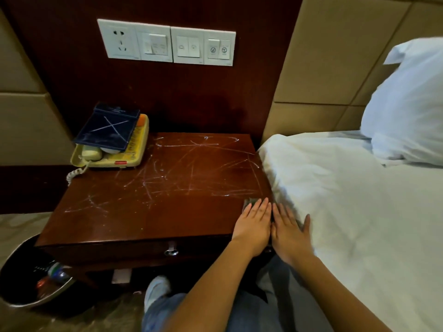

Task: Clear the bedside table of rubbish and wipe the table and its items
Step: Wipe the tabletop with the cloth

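Observation:
The dark wooden bedside table (148, 212) carries white scribble marks over most of its top. At its front right corner my left hand (254, 224) and my right hand (288, 227) lie flat side by side, fingers straight, pressing a greyish cloth (250, 202) of which only a small corner shows beyond my fingertips. A yellowish telephone (124, 156) sits at the back left corner. On it lies a dark blue folder (109, 130) marked with white lines.
A round metal bin (14, 271) holding bottles stands on the floor at the table's front left. The bed with a white sheet (359, 212) and pillow (407, 104) adjoins the table on the right. A switch panel (167, 43) is on the wall behind.

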A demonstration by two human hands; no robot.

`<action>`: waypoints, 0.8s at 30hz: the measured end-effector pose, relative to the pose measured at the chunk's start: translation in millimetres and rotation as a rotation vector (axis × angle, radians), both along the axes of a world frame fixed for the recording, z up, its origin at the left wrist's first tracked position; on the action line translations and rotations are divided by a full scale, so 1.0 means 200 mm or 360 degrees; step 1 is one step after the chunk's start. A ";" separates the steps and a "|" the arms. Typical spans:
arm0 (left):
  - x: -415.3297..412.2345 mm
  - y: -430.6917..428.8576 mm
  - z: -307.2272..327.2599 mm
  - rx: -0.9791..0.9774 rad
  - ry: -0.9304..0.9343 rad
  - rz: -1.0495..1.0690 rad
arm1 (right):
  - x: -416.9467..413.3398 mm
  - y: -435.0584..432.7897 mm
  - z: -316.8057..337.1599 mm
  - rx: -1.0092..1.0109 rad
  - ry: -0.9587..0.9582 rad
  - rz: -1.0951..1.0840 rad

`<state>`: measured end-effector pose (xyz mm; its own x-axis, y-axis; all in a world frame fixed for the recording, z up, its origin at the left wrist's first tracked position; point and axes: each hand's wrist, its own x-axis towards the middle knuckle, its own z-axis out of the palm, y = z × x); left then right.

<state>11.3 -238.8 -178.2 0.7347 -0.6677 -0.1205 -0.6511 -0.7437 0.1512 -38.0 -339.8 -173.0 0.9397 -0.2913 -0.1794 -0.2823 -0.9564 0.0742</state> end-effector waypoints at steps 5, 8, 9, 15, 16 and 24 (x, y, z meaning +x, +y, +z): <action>0.09 0.28 -0.01 -0.0026 -0.0036 0.0081 | 0.11 0.25 0.02 0.0092 -0.0018 0.0098; 0.17 0.63 -0.01 -0.0053 -0.0066 0.0207 | 0.22 0.57 0.02 0.0221 -0.0021 0.0225; 0.19 0.77 -0.01 -0.0070 -0.0072 0.0259 | 0.25 0.70 0.02 0.0258 -0.0026 0.0280; 0.21 1.55 0.01 -0.0032 -0.0132 0.0608 | 0.41 1.45 0.03 0.0410 -0.0007 0.0622; 0.20 1.67 0.00 -0.0024 -0.0154 0.0676 | 0.42 1.57 0.03 0.0420 0.0002 0.0687; 0.20 2.09 -0.04 -0.0018 -0.0167 0.0999 | 0.53 2.00 0.01 0.0425 0.0002 0.0981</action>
